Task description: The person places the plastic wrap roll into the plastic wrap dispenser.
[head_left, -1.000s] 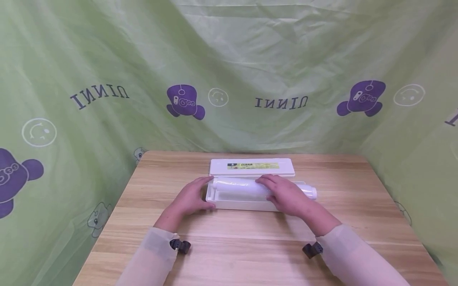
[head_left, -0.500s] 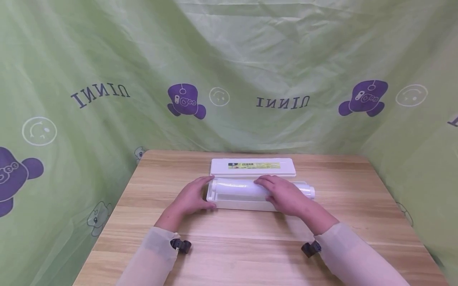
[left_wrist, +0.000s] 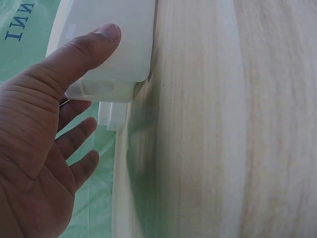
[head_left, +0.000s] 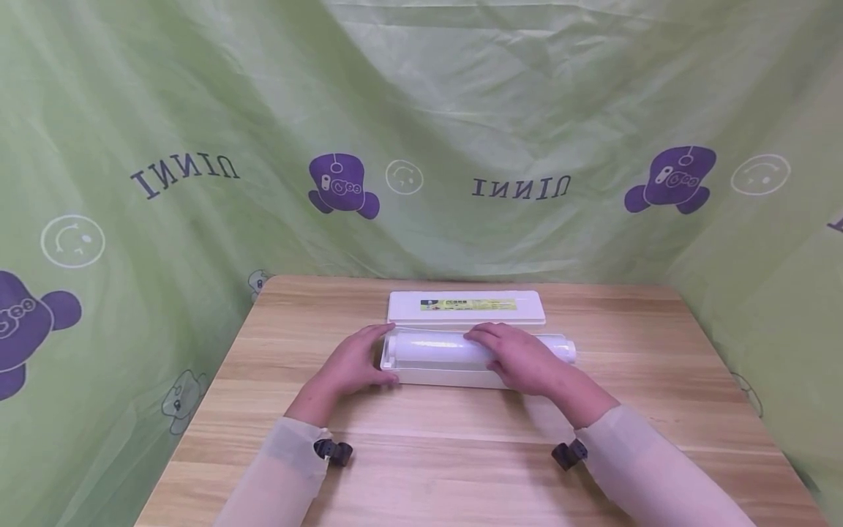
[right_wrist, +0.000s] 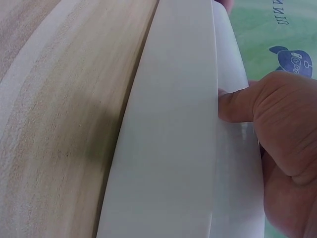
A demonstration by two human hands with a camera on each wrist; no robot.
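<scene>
A white roll of cling film (head_left: 428,346) lies lengthwise over the open white plastic box (head_left: 448,378), its left part inside and its right end jutting past the box's right end. My right hand (head_left: 527,359) grips the roll from above, right of its middle. In the right wrist view the thumb (right_wrist: 237,105) presses the roll just behind the box's front wall. My left hand (head_left: 352,362) holds the left end of the box. The left wrist view shows its thumb (left_wrist: 86,52) flat on the front wall, forefinger behind the box, other fingers loose.
Behind the box lies its white lid (head_left: 402,311) with a yellow-green label. The wooden table (head_left: 435,454) meets a green printed curtain (head_left: 435,241) at its back and sides. A small black camera sits on each wrist.
The roll has slid slightly left and sits a little lower in the box, with my right hand moving left along with it. My left hand stays at the box's left end.
</scene>
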